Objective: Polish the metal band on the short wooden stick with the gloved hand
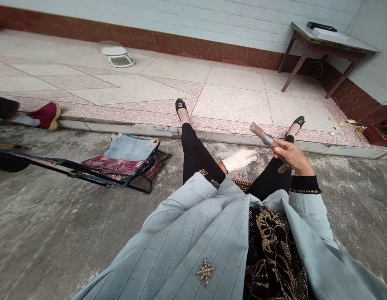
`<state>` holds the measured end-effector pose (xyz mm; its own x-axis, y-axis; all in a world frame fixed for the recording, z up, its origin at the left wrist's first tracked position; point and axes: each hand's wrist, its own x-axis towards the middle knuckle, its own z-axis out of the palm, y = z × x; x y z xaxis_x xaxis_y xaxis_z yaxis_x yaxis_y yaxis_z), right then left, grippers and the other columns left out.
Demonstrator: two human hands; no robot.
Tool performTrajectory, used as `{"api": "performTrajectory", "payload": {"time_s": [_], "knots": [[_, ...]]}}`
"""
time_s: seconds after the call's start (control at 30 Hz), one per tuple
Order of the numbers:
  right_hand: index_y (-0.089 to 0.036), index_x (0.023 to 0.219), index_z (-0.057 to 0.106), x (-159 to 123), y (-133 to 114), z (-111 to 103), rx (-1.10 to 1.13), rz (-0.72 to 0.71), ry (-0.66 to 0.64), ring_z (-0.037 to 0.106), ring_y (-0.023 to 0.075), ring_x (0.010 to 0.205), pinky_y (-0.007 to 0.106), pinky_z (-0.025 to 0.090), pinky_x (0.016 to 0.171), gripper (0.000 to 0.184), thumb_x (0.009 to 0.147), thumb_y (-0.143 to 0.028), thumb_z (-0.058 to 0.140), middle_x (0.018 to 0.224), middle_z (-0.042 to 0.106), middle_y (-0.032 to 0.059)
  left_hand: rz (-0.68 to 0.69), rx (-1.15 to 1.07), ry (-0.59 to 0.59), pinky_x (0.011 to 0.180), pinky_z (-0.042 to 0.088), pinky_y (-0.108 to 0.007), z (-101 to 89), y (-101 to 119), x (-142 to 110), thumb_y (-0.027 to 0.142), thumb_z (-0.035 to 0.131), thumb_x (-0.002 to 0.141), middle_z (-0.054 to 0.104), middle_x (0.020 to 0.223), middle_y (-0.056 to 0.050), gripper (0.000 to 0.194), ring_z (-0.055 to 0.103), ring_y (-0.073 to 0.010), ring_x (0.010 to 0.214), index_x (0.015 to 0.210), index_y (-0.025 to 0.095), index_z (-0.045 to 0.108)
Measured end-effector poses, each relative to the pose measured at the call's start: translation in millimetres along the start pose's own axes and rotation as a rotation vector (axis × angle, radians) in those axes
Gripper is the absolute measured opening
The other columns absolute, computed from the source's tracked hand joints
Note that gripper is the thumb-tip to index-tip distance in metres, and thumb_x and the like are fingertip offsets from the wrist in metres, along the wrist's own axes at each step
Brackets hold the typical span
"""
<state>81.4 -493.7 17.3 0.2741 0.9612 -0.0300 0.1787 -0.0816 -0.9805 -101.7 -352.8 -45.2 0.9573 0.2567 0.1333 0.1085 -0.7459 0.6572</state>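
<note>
My right hand (290, 156) is closed around a short brown stick (257, 130) with silver wire wound about its middle. The stick tilts up to the left, and a bit of its lower end shows below my fingers. Between my knees is my left hand (242, 161), in a white knitted glove, its fingers stretched toward the right. A small greyish curve shows at its fingertips; I cannot make out what it is. The two hands are apart. Under the gloved wrist, part of a yellow-and-black woven surface (242, 184) is visible.
A folding chair (127, 160) with patched cloth stands to my left, near another person's red shoe (46, 116). My feet rest on a raised tiled step (234, 100). Farther off are a white stool (116, 54), a wooden table (306, 43) and a planter (379, 135).
</note>
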Motion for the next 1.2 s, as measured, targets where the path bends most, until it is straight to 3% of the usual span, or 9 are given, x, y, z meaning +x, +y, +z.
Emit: {"api": "performTrajectory", "payload": {"time_s": [0.17,0.37,0.43,0.5,0.6,0.67,0.77,0.9,1.2], "knots": [[-0.012,0.120,0.064,12.2,21.6,-7.8,-0.175,0.012,0.139,0.049,0.0133,0.060,0.029,0.043,0.062,0.050,0.077,-0.038,0.063,0.072,0.060,0.0007,-0.001,0.396,-0.043,0.064,0.038,-0.027,-2.4,6.3,-2.9,0.040,0.036,0.099,0.070,0.089,-0.005,0.035,0.064,-0.0187,0.080,0.107,0.021,0.065],[-0.022,0.121,0.068,16.9,30.3,0.3,-0.855,0.080,0.156,0.061,0.0251,0.080,0.035,0.044,0.073,0.042,0.083,-0.035,0.057,0.092,0.071,0.0096,0.130,0.673,-0.091,0.055,0.032,-0.027,-7.8,29.3,-4.8,0.032,0.038,0.097,0.069,0.078,-0.007,0.030,0.064,-0.0198,0.067,0.104,0.021,0.066],[-0.025,0.118,0.070,15.2,25.6,5.3,-0.992,0.108,0.063,0.062,0.0281,0.091,0.035,0.044,0.078,0.038,0.083,-0.032,0.059,0.102,0.071,0.0110,0.160,0.703,-0.075,0.054,0.031,-0.028,-13.5,30.6,-3.3,0.027,0.041,0.095,0.068,0.076,-0.007,0.027,0.064,-0.0205,0.067,0.103,0.021,0.067],[-0.025,0.113,0.072,12.0,19.7,6.7,-0.965,0.103,-0.159,0.062,0.0258,0.091,0.034,0.044,0.079,0.034,0.082,-0.027,0.060,0.102,0.071,0.0087,0.164,0.686,-0.062,0.055,0.032,-0.028,-22.4,26.7,-0.5,0.027,0.044,0.093,0.068,0.077,-0.007,0.025,0.064,-0.0205,0.067,0.100,0.021,0.067],[-0.024,0.118,0.070,3.8,10.8,1.5,-0.680,0.076,-0.587,0.060,0.0190,0.079,0.031,0.046,0.075,0.037,0.083,-0.027,0.059,0.089,0.070,0.0035,0.186,0.495,-0.123,0.061,0.038,-0.027,-37.5,16.4,3.8,0.032,0.046,0.093,0.069,0.082,-0.006,0.025,0.064,-0.0185,0.072,0.095,0.020,0.068],[-0.020,0.125,0.066,-3.0,5.2,-4.0,-0.442,0.059,-0.655,0.057,0.0169,0.075,0.031,0.047,0.073,0.044,0.083,-0.033,0.062,0.087,0.067,0.0030,0.212,0.245,-0.176,0.068,0.042,-0.025,-44.1,11.3,4.7,0.031,0.043,0.095,0.070,0.090,-0.004,0.028,0.064,-0.0164,0.080,0.097,0.019,0.067],[-0.016,0.134,0.057,-10.3,-2.0,-10.3,-0.141,0.007,-0.371,0.054,0.0148,0.071,0.029,0.048,0.066,0.059,0.080,-0.039,0.067,0.085,0.063,0.0030,0.121,-0.026,-0.144,0.073,0.045,-0.024,-42.8,11.3,1.5,0.029,0.037,0.096,0.070,0.093,-0.004,0.032,0.062,-0.0144,0.081,0.101,0.015,0.066],[-0.017,0.127,0.060,-8.3,-5.7,-13.7,0.056,-0.091,0.041,0.050,0.0121,0.065,0.025,0.044,0.058,0.052,0.079,-0.039,0.067,0.080,0.058,0.0004,0.057,-0.028,-0.108,0.071,0.044,-0.025,-26.5,19.5,-6.5,0.029,0.036,0.096,0.070,0.088,-0.004,0.034,0.061,-0.0139,0.075,0.097,0.016,0.067],[-0.014,0.117,0.063,6.1,11.1,-11.3,-0.039,-0.061,0.195,0.049,0.0126,0.061,0.027,0.043,0.060,0.048,0.075,-0.037,0.067,0.075,0.058,0.0001,0.065,0.110,-0.107,0.070,0.041,-0.024,-11.4,13.6,-13.3,0.030,0.044,0.092,0.072,0.089,-0.001,0.026,0.062,-0.0150,0.078,0.095,0.022,0.069]]}}
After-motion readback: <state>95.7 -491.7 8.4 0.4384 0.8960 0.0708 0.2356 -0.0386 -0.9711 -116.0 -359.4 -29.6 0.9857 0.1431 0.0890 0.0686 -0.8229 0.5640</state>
